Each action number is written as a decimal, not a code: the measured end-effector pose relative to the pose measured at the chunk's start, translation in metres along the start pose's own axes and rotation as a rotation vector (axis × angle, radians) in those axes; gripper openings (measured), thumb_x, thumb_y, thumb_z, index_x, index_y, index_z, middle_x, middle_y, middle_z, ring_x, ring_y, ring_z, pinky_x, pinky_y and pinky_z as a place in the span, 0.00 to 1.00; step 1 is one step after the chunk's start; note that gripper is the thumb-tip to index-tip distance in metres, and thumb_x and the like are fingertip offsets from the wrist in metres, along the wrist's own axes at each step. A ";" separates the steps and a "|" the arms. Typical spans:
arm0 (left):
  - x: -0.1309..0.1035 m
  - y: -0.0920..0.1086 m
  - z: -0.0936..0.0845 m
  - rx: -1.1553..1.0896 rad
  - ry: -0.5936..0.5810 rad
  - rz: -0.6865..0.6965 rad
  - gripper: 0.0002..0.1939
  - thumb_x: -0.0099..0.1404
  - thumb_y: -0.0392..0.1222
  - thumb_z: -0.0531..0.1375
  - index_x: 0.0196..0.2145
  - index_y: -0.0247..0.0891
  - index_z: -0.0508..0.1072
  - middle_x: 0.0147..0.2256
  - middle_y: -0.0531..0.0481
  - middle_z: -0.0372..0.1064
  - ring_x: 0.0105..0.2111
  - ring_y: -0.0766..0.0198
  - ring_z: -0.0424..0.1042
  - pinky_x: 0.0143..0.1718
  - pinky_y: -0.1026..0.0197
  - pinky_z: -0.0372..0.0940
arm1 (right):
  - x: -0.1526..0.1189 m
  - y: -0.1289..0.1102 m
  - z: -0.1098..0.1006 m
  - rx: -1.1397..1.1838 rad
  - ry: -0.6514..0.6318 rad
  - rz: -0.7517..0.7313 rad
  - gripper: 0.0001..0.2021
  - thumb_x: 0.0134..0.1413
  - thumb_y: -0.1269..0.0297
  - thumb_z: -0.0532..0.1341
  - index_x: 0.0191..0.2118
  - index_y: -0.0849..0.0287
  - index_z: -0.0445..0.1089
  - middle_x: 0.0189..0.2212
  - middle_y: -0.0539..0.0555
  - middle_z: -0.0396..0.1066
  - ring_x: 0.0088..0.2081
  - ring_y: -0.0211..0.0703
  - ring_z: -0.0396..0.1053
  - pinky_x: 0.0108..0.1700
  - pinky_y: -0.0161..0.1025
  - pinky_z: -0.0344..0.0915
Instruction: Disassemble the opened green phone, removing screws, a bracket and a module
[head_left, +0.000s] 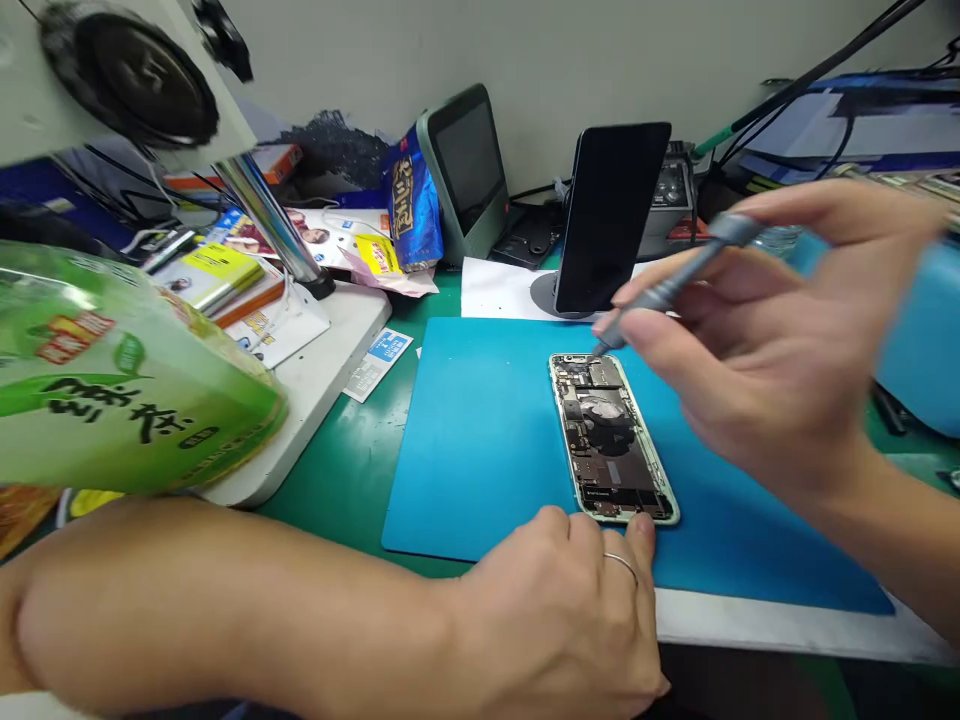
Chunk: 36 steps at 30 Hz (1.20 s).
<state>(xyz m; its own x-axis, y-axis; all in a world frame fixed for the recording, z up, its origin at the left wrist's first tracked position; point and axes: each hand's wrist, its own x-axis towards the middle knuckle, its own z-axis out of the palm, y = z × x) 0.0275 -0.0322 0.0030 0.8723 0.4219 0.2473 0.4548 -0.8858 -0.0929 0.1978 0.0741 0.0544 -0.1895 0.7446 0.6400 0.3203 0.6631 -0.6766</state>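
Note:
An opened phone (pixel 611 430) lies face up on the blue mat (pixel 480 420), its circuit board, battery and other inner parts exposed. My left hand (pixel 570 610), with a ring on one finger, is closed with curled fingers against the phone's lower edge, steadying it. Its thumb is mostly hidden. Between the thumb and fingers of my right hand (pixel 780 330) is a slim grey screwdriver (pixel 667 285). The screwdriver slants down to the left, its tip at the phone's top end; whether it touches a screw I cannot make out.
Behind the mat a black-screened phone or tablet (pixel 611 215) stands upright on a round stand. A grey-green smart display (pixel 469 170) and a blue packet (pixel 415 205) are farther left. A green tea bottle (pixel 127 380) and a metal post (pixel 266 220) crowd the left side.

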 end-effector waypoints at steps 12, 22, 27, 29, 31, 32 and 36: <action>0.024 -0.069 -0.068 0.293 -0.007 -0.460 0.15 0.76 0.46 0.57 0.45 0.34 0.80 0.35 0.45 0.75 0.30 0.57 0.74 0.27 0.56 0.58 | 0.003 0.045 0.008 0.255 0.004 0.012 0.26 0.59 0.68 0.66 0.53 0.57 0.48 0.39 0.49 0.69 0.37 0.30 0.74 0.35 0.26 0.76; 0.041 -0.101 -0.018 0.167 -0.107 -0.560 0.16 0.79 0.49 0.54 0.47 0.39 0.78 0.43 0.47 0.75 0.43 0.58 0.76 0.35 0.59 0.63 | -0.005 0.053 0.016 0.286 -0.021 0.058 0.26 0.58 0.68 0.66 0.54 0.56 0.49 0.40 0.50 0.70 0.37 0.30 0.73 0.35 0.26 0.74; 0.040 -0.107 -0.017 0.152 -0.132 -0.533 0.16 0.79 0.45 0.54 0.37 0.39 0.77 0.37 0.49 0.75 0.37 0.60 0.75 0.33 0.58 0.60 | -0.003 0.054 0.015 0.276 -0.015 0.092 0.27 0.58 0.67 0.66 0.55 0.56 0.49 0.40 0.50 0.69 0.37 0.30 0.73 0.37 0.28 0.76; 0.038 -0.110 -0.017 0.170 -0.139 -0.540 0.17 0.78 0.44 0.54 0.36 0.38 0.77 0.37 0.48 0.75 0.36 0.58 0.75 0.32 0.58 0.59 | -0.001 0.056 0.015 0.268 0.005 0.089 0.28 0.56 0.68 0.67 0.54 0.55 0.48 0.40 0.49 0.69 0.38 0.30 0.73 0.40 0.28 0.77; 0.037 -0.114 -0.017 0.197 -0.146 -0.556 0.17 0.78 0.43 0.54 0.36 0.37 0.79 0.37 0.46 0.76 0.37 0.57 0.74 0.31 0.58 0.58 | 0.000 0.057 0.013 0.258 0.021 0.081 0.29 0.56 0.68 0.67 0.54 0.55 0.48 0.40 0.49 0.69 0.38 0.31 0.73 0.40 0.29 0.78; 0.036 -0.115 -0.017 0.210 -0.149 -0.563 0.17 0.78 0.42 0.53 0.36 0.37 0.79 0.38 0.45 0.76 0.37 0.56 0.74 0.31 0.58 0.58 | 0.001 0.057 0.012 0.253 0.026 0.077 0.29 0.56 0.68 0.67 0.54 0.56 0.48 0.40 0.49 0.69 0.38 0.31 0.73 0.40 0.29 0.78; 0.036 -0.119 -0.015 0.236 -0.162 -0.566 0.16 0.78 0.42 0.54 0.40 0.36 0.82 0.40 0.43 0.76 0.38 0.55 0.73 0.32 0.58 0.57 | 0.001 0.056 0.009 0.228 0.018 0.078 0.27 0.57 0.68 0.66 0.53 0.56 0.48 0.40 0.50 0.69 0.36 0.31 0.73 0.36 0.28 0.76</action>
<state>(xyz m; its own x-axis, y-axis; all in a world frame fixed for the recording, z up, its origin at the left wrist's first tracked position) 0.0021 0.0850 0.0378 0.4930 0.8526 0.1733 0.8647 -0.4583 -0.2053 0.2073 0.1131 0.0139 -0.1552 0.7940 0.5878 0.1146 0.6055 -0.7876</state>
